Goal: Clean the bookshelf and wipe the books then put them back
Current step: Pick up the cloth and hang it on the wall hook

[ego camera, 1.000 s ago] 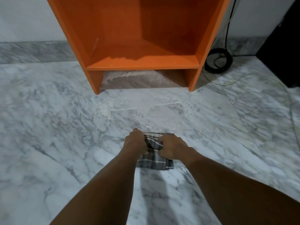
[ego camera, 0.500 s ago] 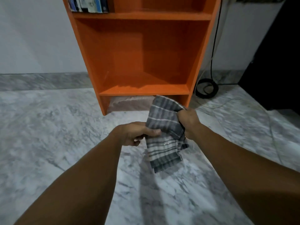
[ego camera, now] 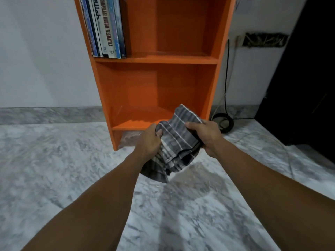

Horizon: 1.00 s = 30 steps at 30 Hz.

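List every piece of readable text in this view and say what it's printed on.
"Allah": white book spine, on the orange bookshelf.
"KOMPILASI HUKUM TELEMATIKA": second white spine, beside it.
Small print at these spines' feet, and the blue spines: too blurred to read.
Striped cloth: no text.

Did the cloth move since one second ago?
Yes. It lay on the floor short of the bookshelf; now left hand and right hand hold the cloth up, nearer its bottom shelf.

A coiled black cable [ego camera: 231, 124] is laid on the marble floor [ego camera: 54, 169] at the foot of the white wall [ego camera: 36, 51]. A dark cabinet [ego camera: 304, 87] is set along the floor's right edge.
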Each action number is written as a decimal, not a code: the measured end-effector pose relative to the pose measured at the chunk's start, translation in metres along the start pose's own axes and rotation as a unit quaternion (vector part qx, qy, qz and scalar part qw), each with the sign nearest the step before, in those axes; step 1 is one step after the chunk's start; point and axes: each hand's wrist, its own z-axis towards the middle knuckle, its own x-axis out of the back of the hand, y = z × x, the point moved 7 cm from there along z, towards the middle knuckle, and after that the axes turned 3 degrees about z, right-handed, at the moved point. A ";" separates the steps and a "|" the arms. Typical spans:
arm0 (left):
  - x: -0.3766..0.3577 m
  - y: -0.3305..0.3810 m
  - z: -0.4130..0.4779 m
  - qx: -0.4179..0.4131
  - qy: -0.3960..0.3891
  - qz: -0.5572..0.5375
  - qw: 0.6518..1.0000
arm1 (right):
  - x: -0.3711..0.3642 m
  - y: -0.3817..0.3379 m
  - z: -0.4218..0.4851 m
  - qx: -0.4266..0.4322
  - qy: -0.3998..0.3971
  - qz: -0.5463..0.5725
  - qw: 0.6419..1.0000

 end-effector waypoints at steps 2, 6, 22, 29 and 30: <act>0.005 0.001 0.002 0.000 0.021 0.017 1.000 | 0.003 -0.005 -0.001 0.017 0.011 -0.009 1.000; 0.010 -0.002 0.011 -0.023 0.025 -0.007 0.999 | 0.005 0.006 0.008 -0.010 0.017 -0.019 1.000; 0.173 0.091 0.133 0.026 -0.036 0.069 0.997 | -0.071 -0.171 0.048 -0.081 -0.087 -0.077 0.990; 0.397 0.219 0.174 0.068 0.040 0.120 0.990 | -0.156 -0.436 0.013 -0.029 -0.184 -0.080 0.979; 0.434 0.242 0.179 0.070 0.053 0.131 0.987 | -0.167 -0.478 0.005 -0.011 -0.192 -0.074 0.979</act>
